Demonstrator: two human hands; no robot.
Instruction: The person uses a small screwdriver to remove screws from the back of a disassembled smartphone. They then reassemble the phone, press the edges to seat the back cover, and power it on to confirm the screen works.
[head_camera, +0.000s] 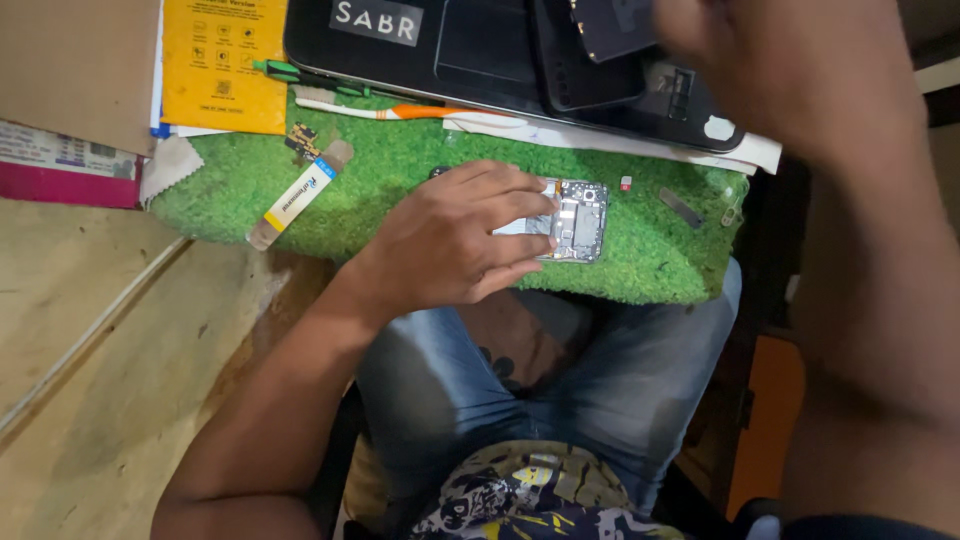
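My left hand (455, 238) lies flat on an opened phone (578, 220) with its back off, fingers spread over its left half, pressing it onto a green grass-like mat (380, 170). The phone's circuit board shows at the right. My right hand (745, 50) is raised at the top right, blurred, over a dark panel (605, 25) above a black laptop (480, 45); whether it grips that panel is unclear.
An orange-and-white toothbrush (400, 110), a green-handled tool (290, 72), a flex strip (295, 195), a small circuit part (302, 140) and small metal pieces (680, 205) lie on the mat. An orange packet (222, 60) and cardboard (75, 65) sit at upper left. Wooden floor (90, 330) lies left.
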